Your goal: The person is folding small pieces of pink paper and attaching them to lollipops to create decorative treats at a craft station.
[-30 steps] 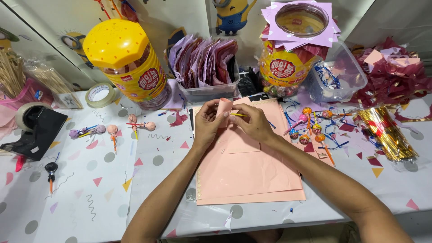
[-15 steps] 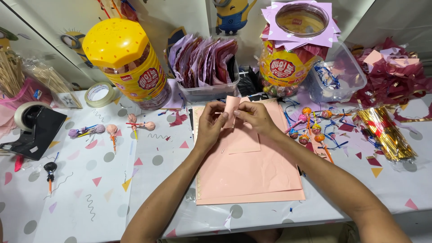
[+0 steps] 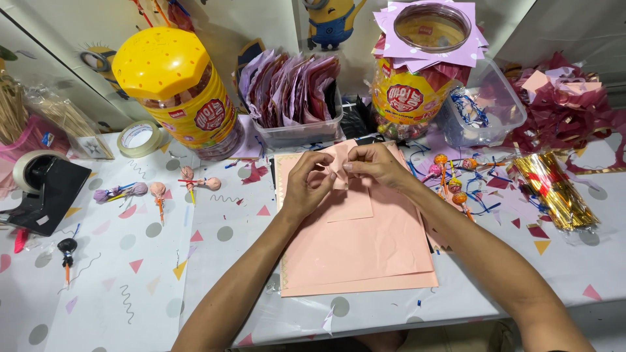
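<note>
Head view, centre of frame: my left hand (image 3: pixel 305 184) and right hand (image 3: pixel 375 164) both pinch one small peach paper piece (image 3: pixel 339 171), fingers clamped on it above the peach sheet stack (image 3: pixel 362 251). Two yellow candy jars (image 3: pixel 176 91) stand at upper left and upper centre; two tape rolls (image 3: pixel 139 137) lie at left.

Paper (image 3: pixel 365 254): pale peach-pink, plain.
Surface (image 3: pixel 222 234): white, scattered pink and yellow triangles, grey dots, squiggles.
Jar (image 3: pixel 179 91): yellow lid, red-yellow label.
Second jar (image 3: pixel 411 98): yellow-red label, lilac sheets on top.
Wrappers (image 3: pixel 554 189): gold.
Scraps (image 3: pixel 561 111): dark red.
Dispenser (image 3: pixel 45 189): black.
Tape roll (image 3: pixel 138 138): cream.
</note>
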